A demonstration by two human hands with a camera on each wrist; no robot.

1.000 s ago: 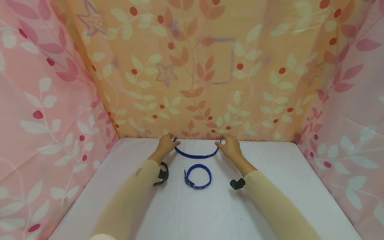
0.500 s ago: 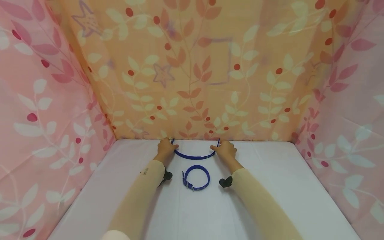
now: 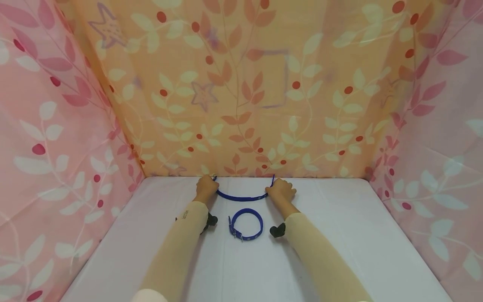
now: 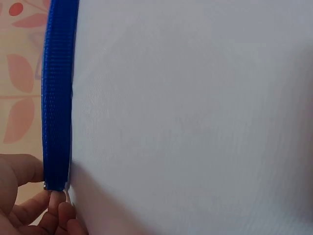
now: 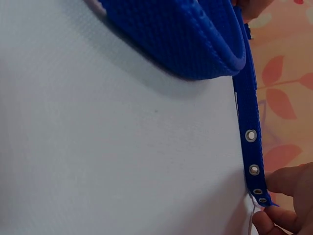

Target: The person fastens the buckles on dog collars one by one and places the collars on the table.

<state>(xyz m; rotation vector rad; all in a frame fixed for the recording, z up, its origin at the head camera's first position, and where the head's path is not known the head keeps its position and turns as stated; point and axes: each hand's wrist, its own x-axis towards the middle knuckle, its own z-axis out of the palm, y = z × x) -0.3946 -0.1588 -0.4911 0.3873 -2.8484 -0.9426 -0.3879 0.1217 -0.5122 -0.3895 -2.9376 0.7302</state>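
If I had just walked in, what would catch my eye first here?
Probably the open blue collar strap, held in a sagging curve between the left hand and the right hand at the far edge of the white table. Next, the buckled blue collar lying in a ring between the forearms, and the leaf-patterned curtains all around.
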